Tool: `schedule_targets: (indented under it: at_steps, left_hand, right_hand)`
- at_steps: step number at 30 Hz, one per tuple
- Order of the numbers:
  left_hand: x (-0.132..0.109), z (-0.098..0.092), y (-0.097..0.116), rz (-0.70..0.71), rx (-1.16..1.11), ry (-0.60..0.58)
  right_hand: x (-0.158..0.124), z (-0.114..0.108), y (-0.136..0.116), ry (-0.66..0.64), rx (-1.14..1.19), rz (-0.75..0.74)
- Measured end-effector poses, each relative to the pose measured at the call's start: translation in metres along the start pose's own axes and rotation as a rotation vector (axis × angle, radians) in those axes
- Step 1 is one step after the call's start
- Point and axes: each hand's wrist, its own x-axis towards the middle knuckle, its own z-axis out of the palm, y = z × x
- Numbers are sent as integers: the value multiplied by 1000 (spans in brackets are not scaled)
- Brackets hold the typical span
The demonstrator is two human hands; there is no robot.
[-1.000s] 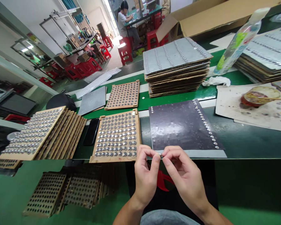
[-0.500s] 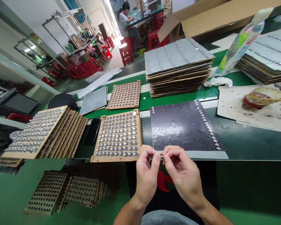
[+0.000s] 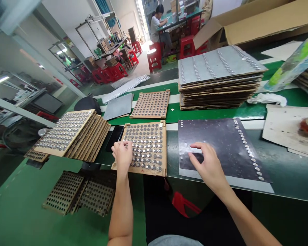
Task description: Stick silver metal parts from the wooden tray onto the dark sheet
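Fingers of the left hand (image 3: 122,157) curl down over the near left part of a wooden tray (image 3: 149,147) filled with rows of round metal discs (image 3: 146,150); whether they grip a disc cannot be told. Fingers of the right hand (image 3: 207,160) are spread open, resting on or just above one dark sheet (image 3: 210,133), and show nothing held. Discs line that sheet's right edge, with a short row at its far left corner. A black phone (image 3: 115,137) lies just left of the tray. Farther left is one stack of about five overlapping wooden trays (image 3: 74,135). Beyond, on the green workbench (image 3: 174,116), lie one more disc tray (image 3: 151,104), one grey sheet (image 3: 118,106) and one tall stack of cardboard-backed sheets (image 3: 218,78). One open cardboard box (image 3: 256,24) stands past them. Far off, one co-worker (image 3: 156,25) sits at another bench.
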Motion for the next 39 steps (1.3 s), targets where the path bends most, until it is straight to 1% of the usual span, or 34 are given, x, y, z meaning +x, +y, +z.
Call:
schedule_targets:
  at_steps: [3, 6, 10, 14, 17, 20, 23, 26, 29, 31, 35, 37, 39]
  left_hand:
    - [16, 1, -5, -25, 118, -11]
    - [24, 5, -9, -36, 191, -45]
    - [28, 10, -11, -48, 242, -73]
    - [26, 10, -11, -65, 247, -37]
    - [19, 7, -7, -61, 205, -2]
    - [6, 6, -2, -35, 122, 16]
    - [-13, 5, 4, 8, 2, 22]
    - [-40, 5, 12, 74, -162, -13]
    - [-71, 8, 22, 154, -355, -111]
    - [-89, 12, 31, 191, -476, -184]
    - [-115, 20, 52, 218, -653, -315]
    - [-122, 21, 63, 222, -723, -385]
    - [-128, 19, 71, 213, -816, -471]
  right_hand:
    - [10, 6, 5, -26, -53, 3]
    - [16, 10, 10, -48, -110, 17]
    - [23, 11, 19, -87, -184, 48]
    - [44, 15, 31, -119, -270, 107]
    - [71, 22, 38, -132, -330, 160]
    - [98, 33, 40, -141, -361, 196]
    - [116, 44, 37, -148, -355, 220]
    - [123, 48, 32, -152, -310, 245]
    - [114, 40, 22, -161, -205, 239]
    - [97, 28, 11, -186, -93, 198]
    - [41, 1, -20, -230, 159, 91]
    - [14, -9, -34, -206, 248, 65]
    - [-6, -16, -45, -125, 372, 16]
